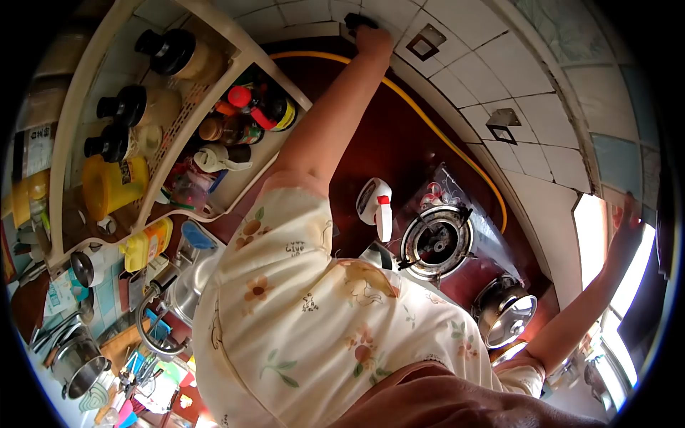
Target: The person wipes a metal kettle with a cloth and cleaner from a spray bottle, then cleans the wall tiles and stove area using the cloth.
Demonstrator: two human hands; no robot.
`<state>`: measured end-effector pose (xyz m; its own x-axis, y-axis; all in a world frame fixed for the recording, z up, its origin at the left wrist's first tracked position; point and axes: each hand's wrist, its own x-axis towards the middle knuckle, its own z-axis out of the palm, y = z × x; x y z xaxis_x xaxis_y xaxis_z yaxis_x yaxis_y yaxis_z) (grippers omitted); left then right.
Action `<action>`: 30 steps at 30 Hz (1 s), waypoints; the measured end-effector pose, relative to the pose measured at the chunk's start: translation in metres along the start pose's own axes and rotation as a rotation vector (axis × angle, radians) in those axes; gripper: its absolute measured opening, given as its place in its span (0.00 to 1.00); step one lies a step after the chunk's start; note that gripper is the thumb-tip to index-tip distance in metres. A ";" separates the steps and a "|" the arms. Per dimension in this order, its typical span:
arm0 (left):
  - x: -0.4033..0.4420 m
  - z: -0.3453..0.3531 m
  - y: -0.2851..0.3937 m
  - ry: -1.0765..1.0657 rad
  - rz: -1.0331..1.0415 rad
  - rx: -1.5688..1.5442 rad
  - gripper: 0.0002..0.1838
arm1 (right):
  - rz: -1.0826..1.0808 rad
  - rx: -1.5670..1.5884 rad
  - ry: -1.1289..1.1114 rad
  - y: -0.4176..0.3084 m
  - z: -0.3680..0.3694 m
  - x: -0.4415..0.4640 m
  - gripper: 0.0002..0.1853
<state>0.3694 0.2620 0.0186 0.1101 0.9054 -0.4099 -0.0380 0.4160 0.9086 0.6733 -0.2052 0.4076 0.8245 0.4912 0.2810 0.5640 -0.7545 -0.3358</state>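
Observation:
My left hand (374,40) is stretched to the far edge of the dark red counter (357,128), closed around a small black cloth-like thing (357,23) against the white wall tiles (307,11). Its exact kind is too dark to make out. My right hand (628,215) is raised at the far right by the bright window (589,232); its fingers look stretched out against the wall edge, in shadow. A white spray bottle with a red trigger part (376,207) stands on the counter between my arms, touched by neither hand.
A yellow hose (457,139) runs along the wall. Right of the spray bottle is a gas burner (437,242), with a lidded pot (505,314) beyond. A shelf (207,93) of jars and bottles stands left, above a sink (193,274) with a curved tap (146,314).

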 end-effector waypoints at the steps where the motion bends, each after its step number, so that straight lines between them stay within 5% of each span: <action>1: 0.014 0.006 0.000 0.006 -0.002 0.001 0.24 | -0.027 0.059 0.002 -0.006 0.002 -0.004 0.39; 3: 0.033 0.030 0.006 0.307 -0.109 0.207 0.15 | -0.052 0.119 0.009 -0.005 0.004 -0.003 0.38; 5: 0.033 -0.010 0.030 -0.182 0.397 1.653 0.12 | -0.016 0.105 0.033 0.009 0.004 0.004 0.36; 10: 0.074 -0.060 0.046 -0.029 0.367 1.709 0.13 | -0.049 0.120 0.009 -0.014 0.003 -0.006 0.35; 14: 0.108 -0.107 0.055 -0.005 0.255 0.798 0.18 | -0.015 0.061 -0.025 0.003 0.001 0.003 0.34; 19: 0.102 -0.091 0.046 0.158 -0.211 -0.304 0.16 | -0.038 0.051 0.043 -0.008 0.005 -0.007 0.36; 24: 0.086 -0.068 0.042 0.207 -0.333 -0.499 0.15 | -0.021 -0.052 0.049 0.028 0.005 0.006 0.34; 30: 0.047 -0.059 0.066 0.183 -0.243 -0.443 0.19 | -0.052 -0.067 0.062 0.038 0.007 0.010 0.36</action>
<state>0.3130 0.3368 0.0541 -0.0055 0.7622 -0.6473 -0.4525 0.5753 0.6814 0.7034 -0.2257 0.3918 0.7884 0.5045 0.3520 0.5999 -0.7571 -0.2587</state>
